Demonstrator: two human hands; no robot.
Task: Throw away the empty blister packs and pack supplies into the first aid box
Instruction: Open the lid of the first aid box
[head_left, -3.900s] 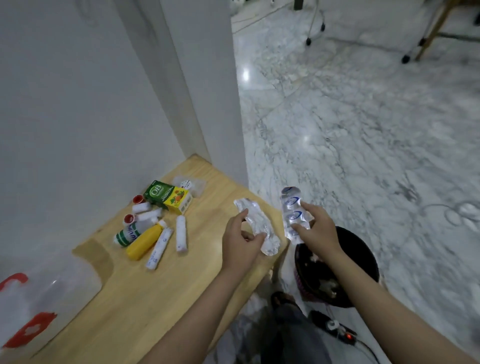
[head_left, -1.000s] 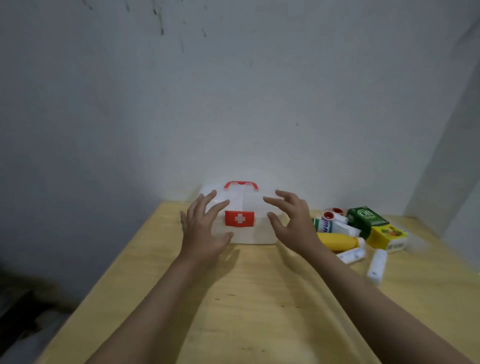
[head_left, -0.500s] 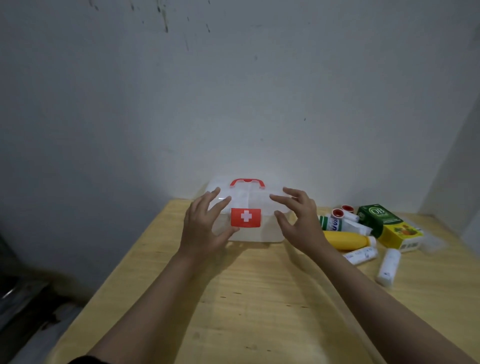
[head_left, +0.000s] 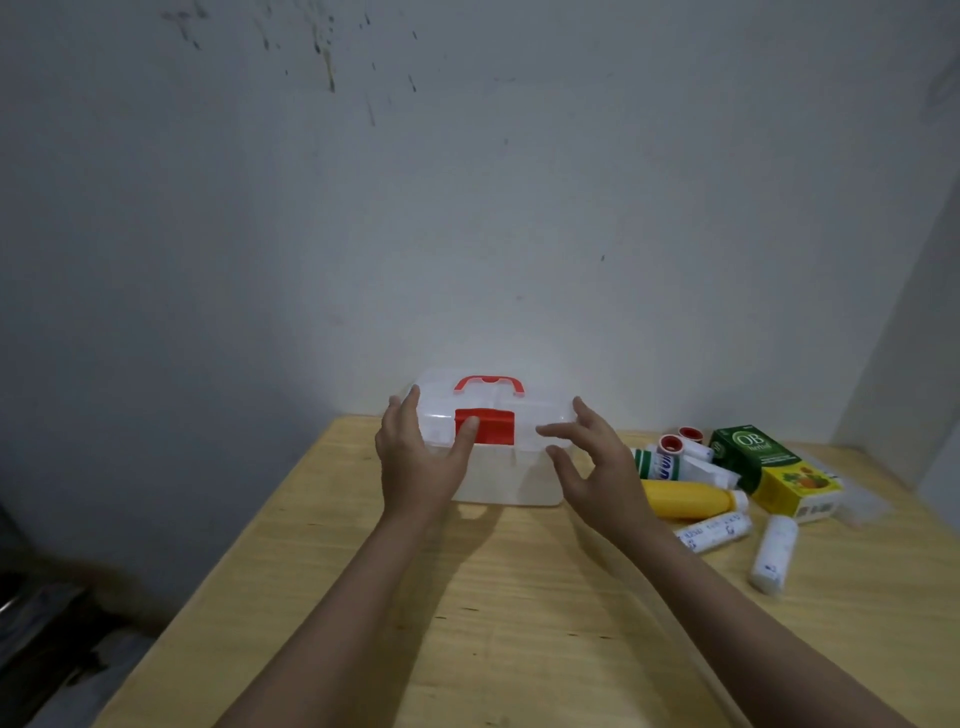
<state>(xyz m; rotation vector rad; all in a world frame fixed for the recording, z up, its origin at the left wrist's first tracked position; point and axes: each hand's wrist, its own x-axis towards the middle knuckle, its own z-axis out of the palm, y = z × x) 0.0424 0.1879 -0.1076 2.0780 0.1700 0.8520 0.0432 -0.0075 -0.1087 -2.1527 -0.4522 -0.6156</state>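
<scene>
Tabletop (head_left: 519, 623) bears first aid box (head_left: 514, 478); left fingers (head_left: 414, 402) touch lid (head_left: 543, 410), right fingers (head_left: 550, 430) near.

Wooden table (head_left: 519, 649) with box (head_left: 511, 483), supplies (head_left: 681, 500)

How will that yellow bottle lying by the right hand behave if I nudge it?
The yellow bottle lies on its side and looks round, so it will probably roll. A bandage roll lies close along its near side and may check it. Its smooth plastic could be slippery.
</scene>
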